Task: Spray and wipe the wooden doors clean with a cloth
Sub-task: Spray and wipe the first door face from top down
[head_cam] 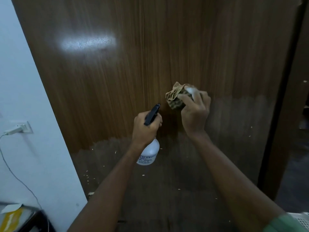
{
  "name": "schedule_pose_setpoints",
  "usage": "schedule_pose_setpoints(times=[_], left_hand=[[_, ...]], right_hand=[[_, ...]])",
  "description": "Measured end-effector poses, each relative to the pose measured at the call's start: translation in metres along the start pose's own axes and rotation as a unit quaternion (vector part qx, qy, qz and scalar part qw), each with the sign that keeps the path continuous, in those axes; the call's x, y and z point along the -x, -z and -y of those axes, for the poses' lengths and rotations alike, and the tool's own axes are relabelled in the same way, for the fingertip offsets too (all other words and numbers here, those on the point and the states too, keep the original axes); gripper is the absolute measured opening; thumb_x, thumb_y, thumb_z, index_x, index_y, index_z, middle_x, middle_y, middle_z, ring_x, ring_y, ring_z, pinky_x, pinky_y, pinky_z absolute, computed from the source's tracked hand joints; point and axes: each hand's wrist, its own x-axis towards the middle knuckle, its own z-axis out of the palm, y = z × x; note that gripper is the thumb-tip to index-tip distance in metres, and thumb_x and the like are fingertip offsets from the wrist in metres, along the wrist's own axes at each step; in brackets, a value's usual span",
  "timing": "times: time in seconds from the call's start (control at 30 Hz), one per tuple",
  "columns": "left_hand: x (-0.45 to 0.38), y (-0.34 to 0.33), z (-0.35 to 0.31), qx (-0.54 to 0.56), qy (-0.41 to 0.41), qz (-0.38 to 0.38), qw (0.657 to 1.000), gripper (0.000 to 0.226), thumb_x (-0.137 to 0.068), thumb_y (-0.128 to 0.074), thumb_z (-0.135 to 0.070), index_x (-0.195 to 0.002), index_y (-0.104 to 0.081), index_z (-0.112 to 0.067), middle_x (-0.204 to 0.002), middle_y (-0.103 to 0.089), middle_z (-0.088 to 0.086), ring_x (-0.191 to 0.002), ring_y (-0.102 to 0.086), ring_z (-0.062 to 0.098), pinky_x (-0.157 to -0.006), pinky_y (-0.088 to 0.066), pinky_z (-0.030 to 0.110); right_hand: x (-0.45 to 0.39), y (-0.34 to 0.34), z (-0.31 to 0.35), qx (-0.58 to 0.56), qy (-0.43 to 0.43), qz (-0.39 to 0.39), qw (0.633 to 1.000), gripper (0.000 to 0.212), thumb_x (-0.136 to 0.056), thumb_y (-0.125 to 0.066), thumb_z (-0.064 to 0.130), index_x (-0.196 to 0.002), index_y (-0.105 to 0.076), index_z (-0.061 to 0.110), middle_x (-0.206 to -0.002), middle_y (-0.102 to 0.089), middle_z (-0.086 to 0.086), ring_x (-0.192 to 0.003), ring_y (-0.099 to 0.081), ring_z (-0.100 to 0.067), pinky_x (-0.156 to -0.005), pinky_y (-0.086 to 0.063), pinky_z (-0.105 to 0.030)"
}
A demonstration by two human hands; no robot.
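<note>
A brown wooden door (137, 67) fills the view, glossy above and dull with pale specks on its lower part. My left hand (145, 129) grips a white spray bottle (148, 153) by its black trigger head (152, 114), nozzle pointing up at the door. My right hand (195, 113) holds a bunched patterned cloth (175, 97) against the door, just right of the nozzle. A light reflection shows at the upper left of the door.
A white wall (25, 114) stands at the left with a socket and plugged charger (18, 129), its cable hanging down. A dark table corner with yellow paper (11, 218) sits at the bottom left. The dark door frame (280, 114) runs down the right.
</note>
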Motion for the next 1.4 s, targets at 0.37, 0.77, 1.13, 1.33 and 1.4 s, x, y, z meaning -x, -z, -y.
schedule_pose_setpoints(times=[0.37,0.77,1.13,1.33,1.4], left_hand=[[-0.010,-0.033,-0.012,0.015,-0.003,-0.002,1.000,0.027,-0.098,-0.061,-0.010,-0.072,-0.065,-0.008,-0.060,-0.061,0.005,-0.045,-0.051,0.016,-0.049,-0.039,0.036],[-0.002,-0.071,-0.016,0.024,-0.009,0.016,1.000,0.025,-0.097,-0.061,-0.009,-0.073,-0.063,-0.002,-0.063,-0.062,0.013,-0.045,-0.051,0.018,-0.049,-0.039,0.037],[-0.010,-0.099,-0.033,0.034,-0.014,0.017,0.999,0.026,-0.099,-0.060,-0.006,-0.073,-0.063,-0.002,-0.064,-0.062,0.014,-0.043,-0.051,0.012,-0.047,-0.038,0.025],[-0.013,-0.118,-0.039,0.024,-0.017,0.033,0.999,0.027,-0.097,-0.060,-0.010,-0.072,-0.061,-0.003,-0.061,-0.060,0.010,-0.044,-0.050,0.017,-0.045,-0.036,0.028],[-0.014,-0.120,-0.039,0.027,-0.016,0.029,0.999,0.027,-0.096,-0.060,-0.012,-0.071,-0.061,-0.001,-0.062,-0.061,0.014,-0.044,-0.050,0.019,-0.047,-0.037,0.032]], right_hand=[[0.006,0.021,-0.023,0.007,-0.027,0.028,0.999,0.023,-0.094,-0.060,0.000,-0.096,-0.078,0.014,-0.109,-0.071,-0.007,-0.092,-0.061,-0.027,-0.077,-0.051,-0.036],[0.047,0.051,-0.051,0.010,-0.028,0.074,0.997,0.015,-0.093,-0.068,0.001,-0.097,-0.076,0.013,-0.109,-0.069,-0.008,-0.092,-0.057,-0.028,-0.074,-0.049,-0.040],[0.089,0.083,-0.084,0.016,0.009,0.110,0.994,0.011,-0.096,-0.067,0.005,-0.101,-0.070,0.015,-0.109,-0.068,-0.009,-0.091,-0.059,-0.029,-0.071,-0.050,-0.046],[-0.008,0.054,-0.089,0.022,-0.066,0.008,0.998,0.021,-0.097,-0.059,0.002,-0.093,-0.076,0.013,-0.106,-0.069,-0.007,-0.093,-0.058,-0.028,-0.074,-0.050,-0.039],[0.029,0.064,-0.095,0.022,-0.043,0.036,0.998,0.015,-0.098,-0.062,0.005,-0.096,-0.075,0.012,-0.109,-0.068,-0.009,-0.096,-0.058,-0.030,-0.077,-0.050,-0.041]])
